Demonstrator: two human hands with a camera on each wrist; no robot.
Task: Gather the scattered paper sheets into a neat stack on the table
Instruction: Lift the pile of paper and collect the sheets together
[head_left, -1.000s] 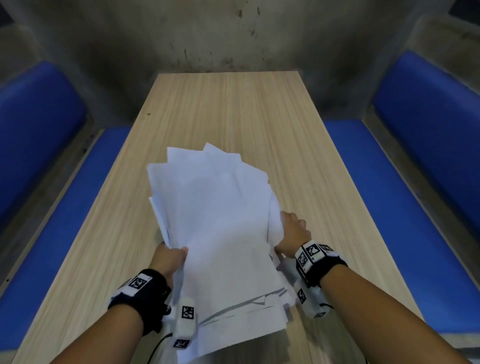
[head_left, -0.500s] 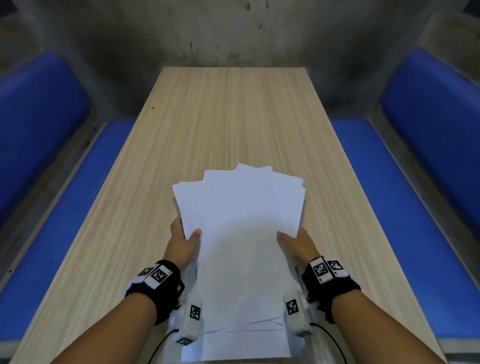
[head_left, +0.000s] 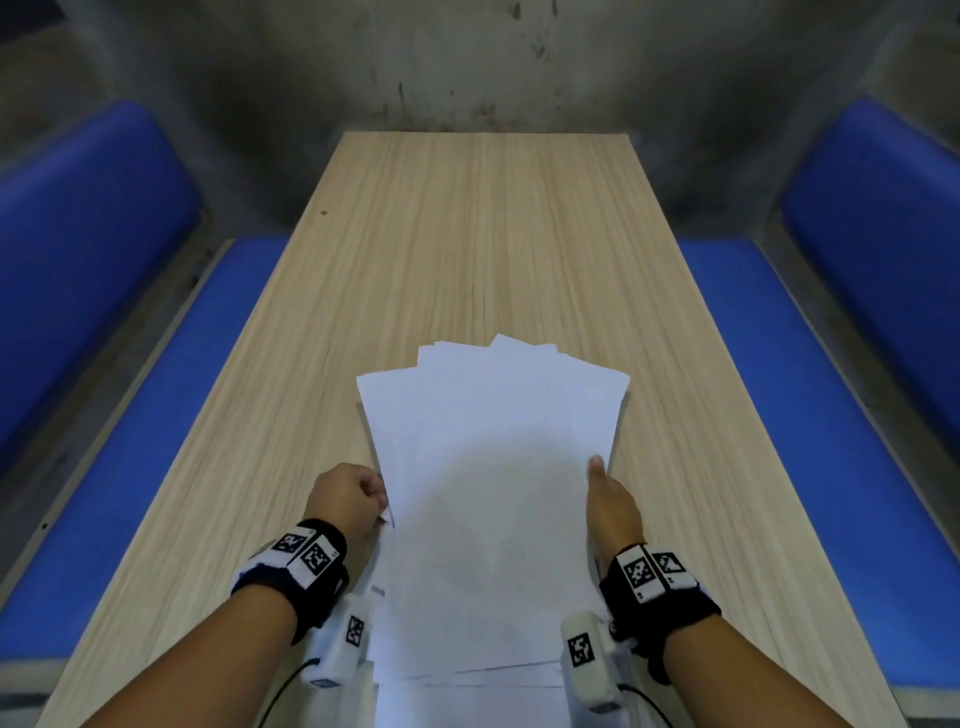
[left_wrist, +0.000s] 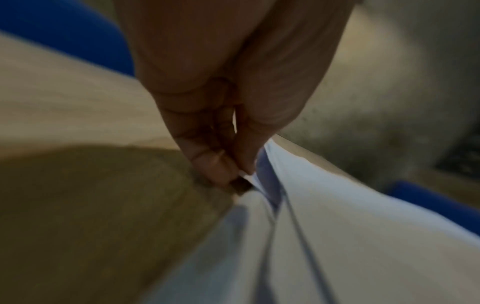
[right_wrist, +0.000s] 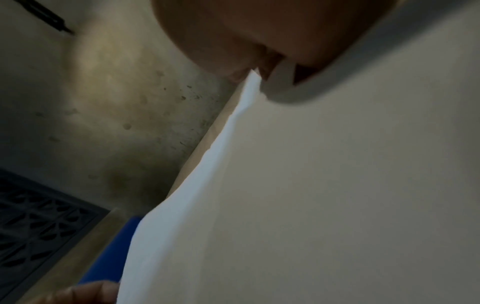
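I hold the paper sheets (head_left: 488, 467) over the table (head_left: 467, 234): my left hand (head_left: 345, 496) pinches their left edge, my right hand (head_left: 610, 501) clasps the right, squaring fanned corners.

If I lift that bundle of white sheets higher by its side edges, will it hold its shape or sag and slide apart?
The paper sheets will likely sag: they are thin and held only at the sides by the left hand and right hand. They may slip apart too, since the far corners already fan out unevenly. Probably light.
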